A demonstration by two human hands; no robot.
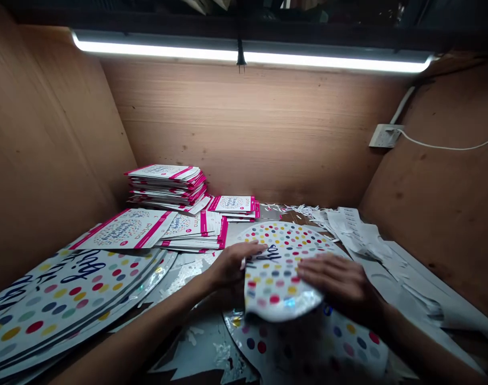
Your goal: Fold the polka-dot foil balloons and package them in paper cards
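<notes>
A flat round foil balloon (273,278), white with coloured dots and dark lettering, lies in front of me with a part folded over. My left hand (236,261) grips the left edge of this fold, thumb on top. Across the fold's right side lies my right hand (340,278), its fingers stretched out and slightly blurred. Beneath the fold, a dotted lower part (348,342) spreads toward me, partly in shadow. To the left of my left arm rests a stack of similar flat balloons (67,299).
Pink-and-white printed packets stand in a tall pile (167,187) at the back left, with smaller piles (233,206) beside it. White paper offcuts (404,267) cover the right side. Wooden walls (244,133) enclose the bench, beneath a tube light (155,49); a wall socket (386,136) is at right.
</notes>
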